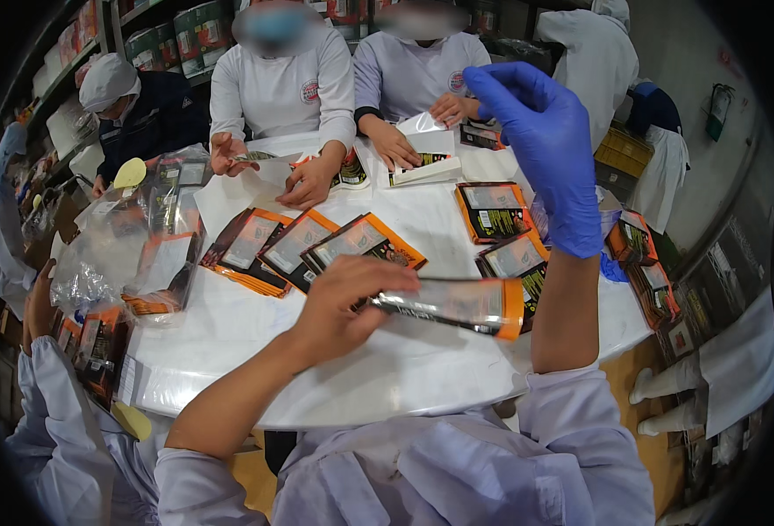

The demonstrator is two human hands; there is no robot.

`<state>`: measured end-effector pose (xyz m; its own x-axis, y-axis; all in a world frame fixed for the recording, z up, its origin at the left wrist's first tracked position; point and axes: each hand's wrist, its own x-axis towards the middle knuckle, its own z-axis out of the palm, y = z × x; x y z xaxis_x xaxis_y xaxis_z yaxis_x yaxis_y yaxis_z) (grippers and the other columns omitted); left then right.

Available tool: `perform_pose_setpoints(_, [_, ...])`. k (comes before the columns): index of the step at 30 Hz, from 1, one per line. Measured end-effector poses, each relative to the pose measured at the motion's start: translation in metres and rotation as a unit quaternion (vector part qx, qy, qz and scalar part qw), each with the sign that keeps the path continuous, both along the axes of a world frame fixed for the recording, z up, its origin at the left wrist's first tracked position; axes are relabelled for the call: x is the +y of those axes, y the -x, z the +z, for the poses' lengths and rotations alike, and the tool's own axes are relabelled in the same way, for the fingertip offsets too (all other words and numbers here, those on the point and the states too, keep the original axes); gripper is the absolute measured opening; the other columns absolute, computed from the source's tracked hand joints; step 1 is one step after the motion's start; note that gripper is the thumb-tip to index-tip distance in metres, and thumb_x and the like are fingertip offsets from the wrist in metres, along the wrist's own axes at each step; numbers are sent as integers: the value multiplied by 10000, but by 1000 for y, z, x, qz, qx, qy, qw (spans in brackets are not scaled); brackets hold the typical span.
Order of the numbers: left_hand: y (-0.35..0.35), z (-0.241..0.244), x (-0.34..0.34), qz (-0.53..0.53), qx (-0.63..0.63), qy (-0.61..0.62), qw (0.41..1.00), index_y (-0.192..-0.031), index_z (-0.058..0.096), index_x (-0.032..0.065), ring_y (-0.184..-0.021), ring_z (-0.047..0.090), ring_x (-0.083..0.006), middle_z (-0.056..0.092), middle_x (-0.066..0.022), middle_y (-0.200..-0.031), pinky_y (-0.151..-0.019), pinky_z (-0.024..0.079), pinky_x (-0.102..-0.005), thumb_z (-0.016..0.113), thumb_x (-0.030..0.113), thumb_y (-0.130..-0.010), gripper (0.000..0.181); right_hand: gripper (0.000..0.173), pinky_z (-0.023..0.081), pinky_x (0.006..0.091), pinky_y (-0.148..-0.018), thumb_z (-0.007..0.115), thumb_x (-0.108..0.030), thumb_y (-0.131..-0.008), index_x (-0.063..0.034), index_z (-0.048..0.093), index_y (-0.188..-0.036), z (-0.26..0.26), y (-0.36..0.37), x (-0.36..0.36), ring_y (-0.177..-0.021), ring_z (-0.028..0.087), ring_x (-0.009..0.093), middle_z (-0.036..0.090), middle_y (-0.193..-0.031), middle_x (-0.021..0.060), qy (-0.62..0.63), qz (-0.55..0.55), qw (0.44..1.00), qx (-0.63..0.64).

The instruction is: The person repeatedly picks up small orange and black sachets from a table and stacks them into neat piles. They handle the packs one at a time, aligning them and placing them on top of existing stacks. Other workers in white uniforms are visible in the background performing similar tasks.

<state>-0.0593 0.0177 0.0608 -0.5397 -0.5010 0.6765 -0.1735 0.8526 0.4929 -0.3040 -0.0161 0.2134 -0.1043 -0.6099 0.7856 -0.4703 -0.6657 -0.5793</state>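
Note:
My left hand (350, 309), bare, grips one end of a black and orange plastic pouch (452, 306) with a see-through window, held above the white-covered table (334, 388). Raised at the right is my right hand (544, 144) in a blue glove, its fingers bent and no object visible in them. Fanned stacks of like pouches (360, 240) lie beyond my left hand. Two more stacks, the far pouches (495, 210) and the nearer pouches (515, 256), lie between my hands and partly behind the held pouch.
Across the table, two people in white handle pouches and white sheets (429, 141). Clear plastic bags (107, 263) with pouches lie at the left, beside a co-worker's arm. More pouches (650, 283) sit at the right edge. A yellow crate (623, 151) stands behind.

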Motion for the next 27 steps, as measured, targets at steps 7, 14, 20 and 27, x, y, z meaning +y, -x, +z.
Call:
perform_pose_setpoints(7, [-46, 21, -13, 161, -138, 18, 977, -1140, 722, 34, -1136, 624, -292, 714, -123, -1190, -1057, 399, -414, 781, 178, -859, 321, 482, 521, 286, -630, 786, -483, -838, -30, 774, -1000, -8, 5, -17, -637, 664, 135, 708, -720, 73, 9, -50, 997, 51])
perform_pose_setpoints(14, [-37, -13, -20, 138, -364, -86, 917, -1503, 505, 157, -1495, 343, -324, 438, -157, -1563, -1218, 146, -614, 593, 632, -939, 743, 504, 541, 310, -642, 771, -499, -839, -26, 771, -1013, -22, -19, -25, -652, 672, 137, 713, -746, 99, -89, -37, 992, 78])
perform_pose_setpoints(20, [-41, -46, -25, 165, -361, -86, 914, -1549, 443, 237, -1527, 281, -309, 363, -122, -1620, -1213, 99, -654, 436, 582, -1039, 616, 660, 540, 291, -652, 669, -627, -907, 16, 754, -1031, -62, -102, -77, -678, 675, 155, 726, -803, 102, -265, 130, 941, 166])
perform_pose_setpoints(27, [-25, -42, -31, 133, -372, -84, 915, -1559, 425, 249, -1530, 271, -320, 339, -114, -1631, -1204, 114, -670, 469, 549, -1038, 602, 1205, 520, 260, -614, 331, -987, -785, 95, 659, -1203, -109, -130, -223, -780, 659, 179, 734, -1113, 149, -647, 347, 666, -130])
